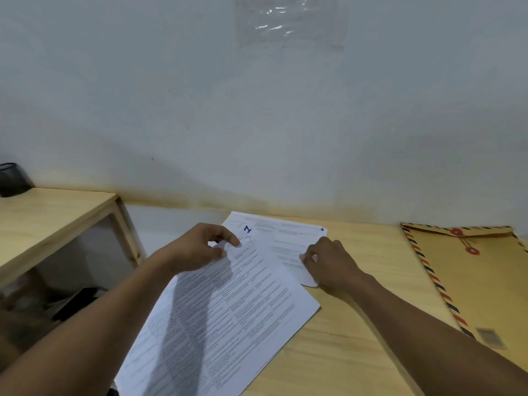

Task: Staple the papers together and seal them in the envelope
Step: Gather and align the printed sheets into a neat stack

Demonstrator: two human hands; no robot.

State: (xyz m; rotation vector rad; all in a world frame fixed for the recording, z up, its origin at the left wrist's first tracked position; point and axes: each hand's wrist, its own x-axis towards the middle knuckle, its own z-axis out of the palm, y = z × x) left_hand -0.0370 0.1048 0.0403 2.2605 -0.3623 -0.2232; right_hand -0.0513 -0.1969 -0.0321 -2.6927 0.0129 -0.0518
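So, the papers (217,324) are lying in the middle of the light wooden surface (357,324), fanned out a bit and angled toward the wall (200,110). The top sheet (251,292) has a big handwritten "1" in blue ink near its far edge. The printed text is in dense columns and too small to read. A second sheet (288,238) sticks out from under it on the right, with a small blue mark at its far corner, maybe a "9" or a "4"; it's hard to tell which.

The person's left hand (205,248) is pinching the far edge of the top sheet between thumb and forefinger, just beside the "1". The right hand (328,261) has its fingers curled and is pinching the right edge of the second sheet, whose near corner curls up under it.

Off to the right, well apart from the papers, the envelope (480,281) lies flat on the same surface. It's brown with a red-and-blue striped border, two red buttons with a string tie, and a greyish patch near its lower edge that's too blurry to read.

On the left there's a raised wooden shelf (51,212) with a black mesh pot (13,178) on top. A clear plastic sheet (291,21) is stuck on the wall.
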